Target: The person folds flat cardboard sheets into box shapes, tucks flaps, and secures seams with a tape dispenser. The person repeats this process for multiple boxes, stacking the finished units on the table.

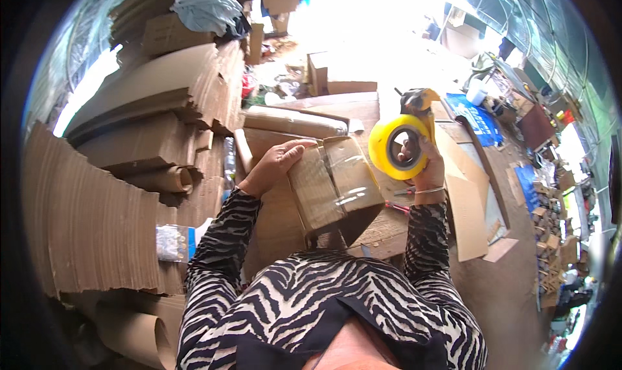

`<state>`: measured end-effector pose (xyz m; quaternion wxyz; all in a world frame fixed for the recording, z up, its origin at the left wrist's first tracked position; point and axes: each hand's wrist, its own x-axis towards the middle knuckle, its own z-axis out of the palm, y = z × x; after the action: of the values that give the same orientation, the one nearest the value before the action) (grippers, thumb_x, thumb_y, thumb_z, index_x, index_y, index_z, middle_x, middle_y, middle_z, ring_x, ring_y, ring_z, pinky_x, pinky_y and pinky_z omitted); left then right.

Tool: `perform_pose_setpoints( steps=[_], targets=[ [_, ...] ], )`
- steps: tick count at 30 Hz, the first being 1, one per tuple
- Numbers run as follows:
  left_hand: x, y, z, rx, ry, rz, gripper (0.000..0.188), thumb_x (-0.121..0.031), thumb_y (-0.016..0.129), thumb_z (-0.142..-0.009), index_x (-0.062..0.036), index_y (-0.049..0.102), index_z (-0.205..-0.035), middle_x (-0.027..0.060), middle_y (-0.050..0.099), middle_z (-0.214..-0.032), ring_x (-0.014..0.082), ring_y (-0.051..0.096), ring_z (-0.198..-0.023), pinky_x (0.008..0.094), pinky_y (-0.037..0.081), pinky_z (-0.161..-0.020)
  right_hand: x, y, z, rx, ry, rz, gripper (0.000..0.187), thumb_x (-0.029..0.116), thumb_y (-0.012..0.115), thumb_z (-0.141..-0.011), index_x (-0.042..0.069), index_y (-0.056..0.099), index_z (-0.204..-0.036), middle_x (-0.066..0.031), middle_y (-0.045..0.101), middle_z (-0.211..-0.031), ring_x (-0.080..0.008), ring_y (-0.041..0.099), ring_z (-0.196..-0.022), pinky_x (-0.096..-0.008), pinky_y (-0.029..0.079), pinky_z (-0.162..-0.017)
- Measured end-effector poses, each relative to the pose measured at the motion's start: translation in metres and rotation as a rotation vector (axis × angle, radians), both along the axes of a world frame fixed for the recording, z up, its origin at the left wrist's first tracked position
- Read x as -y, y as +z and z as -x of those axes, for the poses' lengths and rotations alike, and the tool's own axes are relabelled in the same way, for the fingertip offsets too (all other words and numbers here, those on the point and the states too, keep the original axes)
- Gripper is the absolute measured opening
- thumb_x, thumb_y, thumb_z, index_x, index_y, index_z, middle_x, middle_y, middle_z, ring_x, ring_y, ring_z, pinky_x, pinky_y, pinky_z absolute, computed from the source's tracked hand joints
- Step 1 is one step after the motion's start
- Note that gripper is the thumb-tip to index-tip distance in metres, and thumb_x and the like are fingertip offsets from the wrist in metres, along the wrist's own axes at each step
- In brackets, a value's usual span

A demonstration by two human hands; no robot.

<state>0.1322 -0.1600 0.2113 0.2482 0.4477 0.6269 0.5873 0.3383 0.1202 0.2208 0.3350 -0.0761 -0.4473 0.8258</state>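
Observation:
In front of me a small cardboard box (337,182) is tilted, with shiny clear tape across its upper face and a dark seam between its flaps. My left hand (280,164) grips the box's upper left edge, fingers on top; the thumb's hold is partly hidden. To the right of the box, my right hand (429,166) is closed round a tape dispenser (420,101) loaded with a large yellow roll of tape (382,146). Fingertips show through the roll's core. The roll is held apart from the box.
Tall stacks of flat cardboard (97,221) rise at my left. Beyond the box lies a long wrapped cardboard piece (295,120). A red-handled tool (398,207) rests on the wooden table (389,231). Cardboard sheets (463,208) lean at the right, near many small cardboard pieces (551,243).

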Motion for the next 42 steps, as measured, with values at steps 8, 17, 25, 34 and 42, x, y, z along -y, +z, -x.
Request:
perform_pose_setpoints(
  steps=[8, 17, 25, 34, 42],
  targets=[
    [-0.005, 0.011, -0.014, 0.083, -0.122, -0.030, 0.029, -0.011, 0.049, -0.097, -0.0007, 0.065, -0.119, 0.0089, 0.068, -0.114, 0.0141, 0.061, -0.103, 0.0278, 0.046, -0.096, 0.022, 0.028, 0.059, 0.132, -0.050, -0.253, 0.028, 0.022, 0.049, -0.102, 0.000, 0.058, -0.116, -0.0086, 0.066, -0.098, -0.0158, 0.065, -0.088, -0.0269, 0.055, -0.076],
    [-0.012, 0.036, -0.040, 0.006, -0.124, 0.070, 0.032, -0.001, 0.054, -0.093, -0.0022, 0.064, -0.123, 0.0108, 0.063, -0.119, 0.0198, 0.057, -0.113, 0.0290, 0.042, -0.102, 0.068, 0.040, 0.078, 0.288, 0.205, -0.026, 0.037, 0.024, 0.061, -0.095, 0.002, 0.051, -0.124, -0.0053, 0.062, -0.100, -0.0096, 0.061, -0.085, -0.0203, 0.048, -0.066],
    [-0.010, 0.040, -0.035, -0.081, -0.161, 0.110, 0.029, 0.000, 0.056, -0.091, -0.0024, 0.066, -0.119, 0.0083, 0.067, -0.115, 0.0177, 0.061, -0.109, 0.0297, 0.045, -0.101, 0.072, 0.035, 0.082, 0.115, 0.225, -0.133, 0.056, 0.014, 0.061, -0.094, 0.003, 0.034, -0.142, -0.0070, 0.058, -0.114, -0.0123, 0.061, -0.099, -0.0246, 0.053, -0.080],
    [-0.027, 0.032, -0.019, -0.087, -0.185, 0.106, 0.025, -0.006, 0.060, -0.092, -0.0042, 0.067, -0.116, 0.0080, 0.069, -0.113, 0.0162, 0.063, -0.105, 0.0290, 0.047, -0.098, 0.044, 0.024, 0.109, 0.135, 0.283, -0.247, 0.067, 0.013, 0.064, -0.091, 0.000, 0.028, -0.145, -0.0129, 0.057, -0.117, -0.0185, 0.061, -0.105, -0.0274, 0.054, -0.087],
    [-0.038, 0.037, -0.022, -0.112, -0.178, 0.089, 0.020, -0.006, 0.063, -0.091, -0.0031, 0.069, -0.110, 0.0066, 0.070, -0.104, 0.0136, 0.062, -0.098, 0.0277, 0.049, -0.092, 0.046, 0.019, 0.125, 0.372, -0.051, -1.258, 0.085, 0.011, 0.073, -0.080, 0.007, 0.025, -0.149, -0.0224, 0.053, -0.130, -0.0317, 0.057, -0.116, -0.0381, 0.047, -0.098]
  ],
)
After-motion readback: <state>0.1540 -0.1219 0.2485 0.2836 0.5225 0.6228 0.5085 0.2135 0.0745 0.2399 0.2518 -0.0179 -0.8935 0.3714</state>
